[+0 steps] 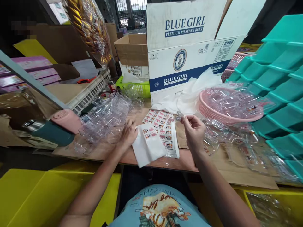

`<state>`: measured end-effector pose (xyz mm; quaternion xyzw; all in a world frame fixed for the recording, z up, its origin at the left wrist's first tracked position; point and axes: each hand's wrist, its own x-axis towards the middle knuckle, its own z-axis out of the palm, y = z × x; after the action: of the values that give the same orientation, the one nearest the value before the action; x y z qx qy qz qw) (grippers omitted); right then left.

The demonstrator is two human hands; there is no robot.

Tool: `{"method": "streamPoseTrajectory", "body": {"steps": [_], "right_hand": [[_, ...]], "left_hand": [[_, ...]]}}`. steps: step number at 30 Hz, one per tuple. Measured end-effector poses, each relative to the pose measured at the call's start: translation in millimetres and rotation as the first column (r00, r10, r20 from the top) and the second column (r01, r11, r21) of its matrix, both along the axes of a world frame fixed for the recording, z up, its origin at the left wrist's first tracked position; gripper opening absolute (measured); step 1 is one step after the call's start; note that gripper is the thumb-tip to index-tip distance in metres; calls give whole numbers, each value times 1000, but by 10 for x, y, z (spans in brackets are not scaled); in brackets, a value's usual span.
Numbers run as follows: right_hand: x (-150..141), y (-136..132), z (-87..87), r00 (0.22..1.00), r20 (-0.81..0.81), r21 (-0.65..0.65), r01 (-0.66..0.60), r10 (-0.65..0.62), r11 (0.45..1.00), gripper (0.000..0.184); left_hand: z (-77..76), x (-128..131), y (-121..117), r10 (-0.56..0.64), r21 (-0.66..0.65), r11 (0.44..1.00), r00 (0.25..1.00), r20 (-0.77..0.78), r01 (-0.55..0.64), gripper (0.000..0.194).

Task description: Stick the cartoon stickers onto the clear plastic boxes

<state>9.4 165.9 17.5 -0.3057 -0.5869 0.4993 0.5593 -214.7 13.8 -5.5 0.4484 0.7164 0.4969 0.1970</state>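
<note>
My right hand is closed, its thumb and fingertips pinching a small clear sticker with a printed pattern. My left hand is seen from the back, with the fingers curled down at the left edge of a folded white backing sheet. What those fingers hold, if anything, is hidden. Printed on that folded sheet are small pink and black cartoon stickers. Beneath and behind it lie more sticker sheets. Clear plastic cases are heaped just left of my left hand.
A pink basket of clear plastic pieces stands at the right, beside stacked teal bins. Behind the sheets rise crumpled white paper and a large beer carton. A dark green bottle and pink cup are at left.
</note>
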Motion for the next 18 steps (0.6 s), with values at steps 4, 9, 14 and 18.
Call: {"method": "streamPoseTrajectory", "body": {"steps": [4, 9, 14, 18], "right_hand": [[-97, -150, 26, 965, 190, 465, 73, -179, 883, 13], [-176, -445, -67, 850, 498, 736, -310, -173, 602, 14], [-3, -481, -22, 902, 400, 451, -351, 165, 821, 24], [66, -359, 129, 876, 167, -83, -445, 453, 892, 28]], "left_hand": [[123, 381, 210, -91, 95, 993, 964, 248, 70, 33], [244, 876, 220, -342, 309, 940, 435, 833, 147, 66], [246, 864, -9, -316, 322, 947, 216, 924, 7, 64], [309, 939, -227, -312, 312, 949, 246, 918, 38, 67]]}}
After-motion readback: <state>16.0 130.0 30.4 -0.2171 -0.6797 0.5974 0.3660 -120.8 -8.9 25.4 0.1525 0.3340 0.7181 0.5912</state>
